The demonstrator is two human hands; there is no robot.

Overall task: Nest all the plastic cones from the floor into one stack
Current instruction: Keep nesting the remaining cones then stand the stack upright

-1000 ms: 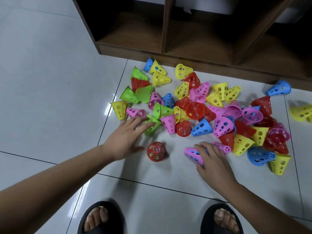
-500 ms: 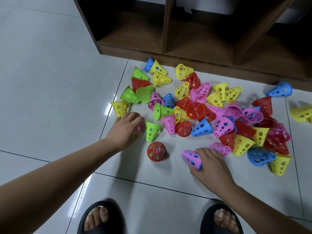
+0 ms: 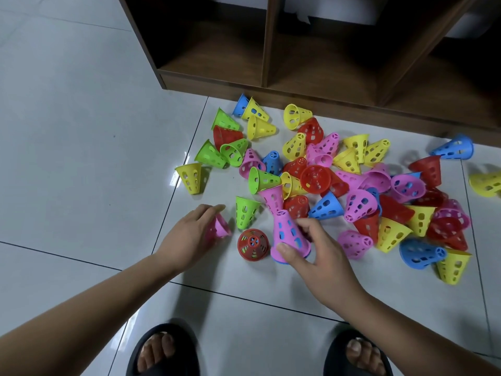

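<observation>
Tipped upright in the last half second, the pink cone (image 3: pixel 287 232) that lay on its side under the right hand (image 3: pixel 322 256) now stands tip-up on the floor (image 3: pixel 81 131). Blue shows through its holes and at its rim, so it looks nested over a blue one: the stack has a start.

The wooden shelf unit (image 3: pixel 325 50) fills 12 o'clock of the view. Below it the pile of cones (image 3: pixel 360 204) spreads from the centre out to 3 o'clock, nearly all loose, so the task is barely begun.

The right hand pinches the pink cone, thumb at the rim, fingers curled round the far side. The left hand (image 3: pixel 187 234), at that cone's 9 o'clock, has closed its fingers round a second pink cone (image 3: pixel 223 227); I judge that one goes on next. Between the hands stands a red cone (image 3: pixel 253 244), with a green cone (image 3: pixel 245 215) at its 12 o'clock.
</observation>
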